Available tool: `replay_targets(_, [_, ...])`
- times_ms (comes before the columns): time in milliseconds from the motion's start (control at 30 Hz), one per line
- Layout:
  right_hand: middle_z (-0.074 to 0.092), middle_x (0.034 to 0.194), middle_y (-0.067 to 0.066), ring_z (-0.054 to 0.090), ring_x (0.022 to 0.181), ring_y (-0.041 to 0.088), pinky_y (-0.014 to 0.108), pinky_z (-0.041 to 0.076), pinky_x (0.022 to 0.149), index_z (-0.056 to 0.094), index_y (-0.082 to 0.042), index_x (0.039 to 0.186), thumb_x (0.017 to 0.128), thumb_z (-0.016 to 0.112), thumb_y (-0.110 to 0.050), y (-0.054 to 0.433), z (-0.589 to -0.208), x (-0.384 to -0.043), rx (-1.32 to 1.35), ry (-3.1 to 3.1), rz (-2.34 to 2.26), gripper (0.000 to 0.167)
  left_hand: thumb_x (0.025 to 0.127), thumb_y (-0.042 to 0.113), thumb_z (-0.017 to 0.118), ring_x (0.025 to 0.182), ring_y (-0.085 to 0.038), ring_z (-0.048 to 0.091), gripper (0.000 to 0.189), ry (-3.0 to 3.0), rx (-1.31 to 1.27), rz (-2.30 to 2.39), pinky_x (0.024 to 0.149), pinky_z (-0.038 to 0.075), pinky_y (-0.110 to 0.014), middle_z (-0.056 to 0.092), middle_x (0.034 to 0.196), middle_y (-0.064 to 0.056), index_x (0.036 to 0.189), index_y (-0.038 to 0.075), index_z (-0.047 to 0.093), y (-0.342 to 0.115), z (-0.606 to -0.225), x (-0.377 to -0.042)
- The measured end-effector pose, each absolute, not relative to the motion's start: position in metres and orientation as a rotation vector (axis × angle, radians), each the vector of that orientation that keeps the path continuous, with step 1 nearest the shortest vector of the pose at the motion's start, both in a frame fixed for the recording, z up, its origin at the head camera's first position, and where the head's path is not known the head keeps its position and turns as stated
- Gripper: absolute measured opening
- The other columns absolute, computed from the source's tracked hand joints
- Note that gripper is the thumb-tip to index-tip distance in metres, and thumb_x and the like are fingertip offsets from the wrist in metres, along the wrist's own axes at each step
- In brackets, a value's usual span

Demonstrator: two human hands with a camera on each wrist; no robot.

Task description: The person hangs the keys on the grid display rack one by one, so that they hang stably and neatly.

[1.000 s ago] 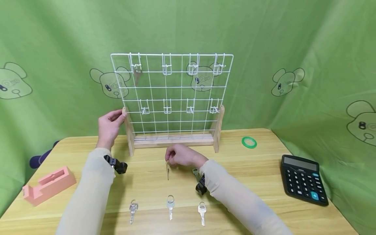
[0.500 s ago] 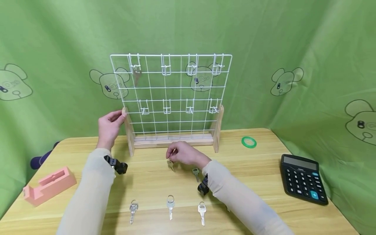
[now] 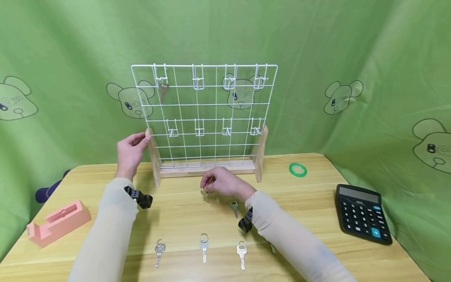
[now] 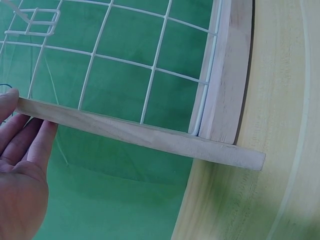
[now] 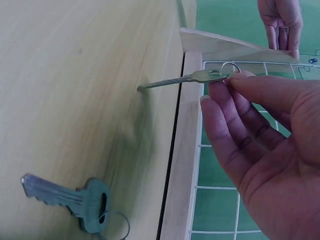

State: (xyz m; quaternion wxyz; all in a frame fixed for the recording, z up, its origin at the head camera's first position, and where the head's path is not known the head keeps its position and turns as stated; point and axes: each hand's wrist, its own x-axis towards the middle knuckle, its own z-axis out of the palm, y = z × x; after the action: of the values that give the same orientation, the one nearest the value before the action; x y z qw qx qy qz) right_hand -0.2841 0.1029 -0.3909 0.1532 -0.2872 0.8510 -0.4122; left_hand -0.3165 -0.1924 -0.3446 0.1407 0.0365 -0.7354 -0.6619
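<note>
Left hand (image 3: 129,152) pinches the wooden upright (image 3: 154,161) near its top; across to the right hand (image 3: 223,182), pinching the key (image 5: 202,76) at its ring (image 5: 230,63), low before the wire grid (image 3: 208,104), blade slanting down from the grip, tip perhaps touching the worktop (image 3: 303,211).

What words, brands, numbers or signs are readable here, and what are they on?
"+": the larger blue button of the black calculator.
Other calculator characters, including the label under its display: too small or blurred to read reliably.
Bear prints on the green curtain: lettering too blurred.
Key in the right hand: no readable marking.
</note>
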Motion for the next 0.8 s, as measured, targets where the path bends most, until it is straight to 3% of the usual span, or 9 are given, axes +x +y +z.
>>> replay_targets(333, [0.069, 0.088, 0.006, 0.064, 0.08, 0.017, 0.028, 0.057, 0.074, 0.071, -0.004, 0.091, 0.086, 0.069, 0.004, 0.102, -0.375, -0.281, -0.834, 2.466, -1.32, 0.01, 0.094, 0.02, 0.069, 0.115, -0.023, 0.059, 0.044, -2.129, 0.111, -1.906, 0.098, 0.05, -0.027, 0.06, 0.131, -0.018, 0.132, 0.002, 0.058, -0.193, -0.344, -0.316])
replay_targets(800, [0.067, 0.088, 0.014, 0.067, 0.08, 0.023, 0.031, 0.06, 0.077, 0.069, 0.006, 0.095, 0.085, 0.068, 0.01, 0.096, -0.356, -0.27, -0.552, 2.337, -1.682, 0.011, 0.094, 0.019, 0.069, 0.113, -0.023, 0.061, 0.043, -2.116, 0.093, -1.893, 0.095, 0.051, -0.026, 0.06, 0.129, -0.02, 0.131, -0.001, 0.058, -0.192, -0.345, -0.317])
